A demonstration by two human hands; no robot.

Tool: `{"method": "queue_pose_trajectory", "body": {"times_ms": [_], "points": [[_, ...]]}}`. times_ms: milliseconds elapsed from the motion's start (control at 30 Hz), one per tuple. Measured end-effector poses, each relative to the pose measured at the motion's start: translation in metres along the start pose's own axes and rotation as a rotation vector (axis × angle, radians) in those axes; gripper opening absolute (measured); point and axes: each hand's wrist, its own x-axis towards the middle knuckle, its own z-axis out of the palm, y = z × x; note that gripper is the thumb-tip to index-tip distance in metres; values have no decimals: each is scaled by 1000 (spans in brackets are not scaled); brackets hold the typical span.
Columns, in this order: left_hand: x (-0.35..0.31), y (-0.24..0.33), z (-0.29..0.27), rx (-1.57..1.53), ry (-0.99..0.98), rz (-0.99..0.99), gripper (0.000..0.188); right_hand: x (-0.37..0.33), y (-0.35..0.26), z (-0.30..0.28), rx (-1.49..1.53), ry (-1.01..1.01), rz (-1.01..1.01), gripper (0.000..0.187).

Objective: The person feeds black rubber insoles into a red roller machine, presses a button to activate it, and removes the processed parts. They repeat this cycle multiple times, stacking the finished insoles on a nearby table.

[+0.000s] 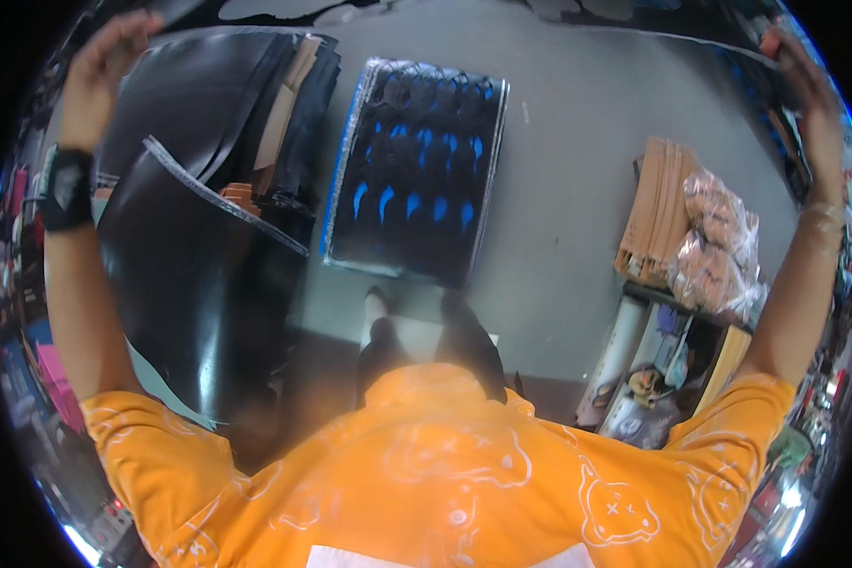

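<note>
Both my arms are raised wide at the sides. My left hand (109, 66), with a black wristband, is at the upper left, its fingers bent at the sheet's edge. My right hand (805, 80) is at the upper right, fingers curled on the other end of the edge. Between them hangs a black sheet with cut-out holes (502, 8), a thin pale edge along it; most of it is beyond the top of the view. On the floor ahead lies a flat stack of black cut-out sheets (398, 241), with blue showing through curved openings.
Large glossy black sheets (199, 284) lie at the left beside a pile of dark sheets (303, 123). At the right are a stack of brown cardboard pieces (661, 208), clear plastic bags (715, 265) of tan pieces, and an open bin (648, 379) of odds and ends.
</note>
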Motion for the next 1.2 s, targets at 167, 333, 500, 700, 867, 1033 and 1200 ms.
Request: {"method": "queue_pose_trajectory", "body": {"times_ms": [167,333,500,700,867,1033,1200], "points": [[-158,-72,178,149,-167,-20,35,-204,17,163,311,-203,435,23],[-341,-167,402,149,-428,-318,43,-435,49,410,-75,-555,254,55],[-513,-272,590,240,-843,-814,72,-632,84,603,-101,-1307,938,75],[-579,-351,687,292,-365,-1092,65,-685,145,720,-28,-477,1329,65],[-585,-350,689,336,-259,-1067,57,-661,153,726,-257,-563,1376,53],[-588,-347,692,363,-294,-1129,62,-642,150,738,-308,-499,1374,56],[-577,-346,694,350,-339,-1199,66,-631,159,734,-237,-516,1413,56]]}}
